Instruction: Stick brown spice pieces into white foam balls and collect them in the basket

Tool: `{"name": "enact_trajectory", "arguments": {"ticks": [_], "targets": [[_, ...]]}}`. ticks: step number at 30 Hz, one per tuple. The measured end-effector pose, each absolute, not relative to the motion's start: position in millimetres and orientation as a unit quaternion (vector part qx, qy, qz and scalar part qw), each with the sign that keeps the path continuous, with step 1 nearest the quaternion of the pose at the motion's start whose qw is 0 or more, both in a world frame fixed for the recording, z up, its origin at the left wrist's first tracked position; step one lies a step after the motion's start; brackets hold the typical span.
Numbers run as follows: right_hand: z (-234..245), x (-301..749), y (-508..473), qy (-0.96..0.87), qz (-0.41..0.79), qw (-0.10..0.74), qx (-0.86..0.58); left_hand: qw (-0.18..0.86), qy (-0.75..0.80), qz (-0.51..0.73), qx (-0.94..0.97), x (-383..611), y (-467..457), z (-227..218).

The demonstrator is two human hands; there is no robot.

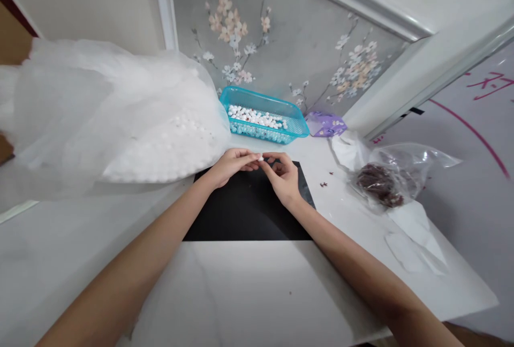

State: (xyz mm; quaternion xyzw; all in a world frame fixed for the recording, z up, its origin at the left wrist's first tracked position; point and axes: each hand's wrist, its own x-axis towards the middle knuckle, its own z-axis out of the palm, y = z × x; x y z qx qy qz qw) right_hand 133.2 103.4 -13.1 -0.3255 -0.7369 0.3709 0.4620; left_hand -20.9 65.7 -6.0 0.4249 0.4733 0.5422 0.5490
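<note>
Above a black mat [244,213], my two hands meet at the fingertips. A small white bead [261,158] shows between them. My left hand [233,166] pinches it with thumb and fingers. The thumb and forefinger of my right hand [284,176] come together at the bead's right side; whether they hold some small piece there is hidden. Just beyond my hands stands a blue plastic basket [299,126], with many white beads [257,117] and a few brown bits in it.
A large clear bag [160,122] full of white beads lies on the left. To the right are small brown pieces [323,184], a clear bag [379,183] of brown pieces and a purple packet [326,123]. A whiteboard [474,175] stands along the right side of the white table [241,293].
</note>
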Motion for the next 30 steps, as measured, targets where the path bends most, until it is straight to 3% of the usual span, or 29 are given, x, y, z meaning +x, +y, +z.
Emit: {"name": "enact_trajectory", "arguments": {"ticks": [11, 30], "targets": [[-18.2, 138.4, 103.0, -0.835, 0.155, 0.441, -0.292, 0.546, 0.481, 0.533, 0.431, -21.7, 66.6, -8.5], [-11.4, 140.4, 104.5, -0.843, 0.179, 0.412, -0.295, 0.555, 0.474, 0.538, 0.422, -18.9, 65.4, -4.0]]}}
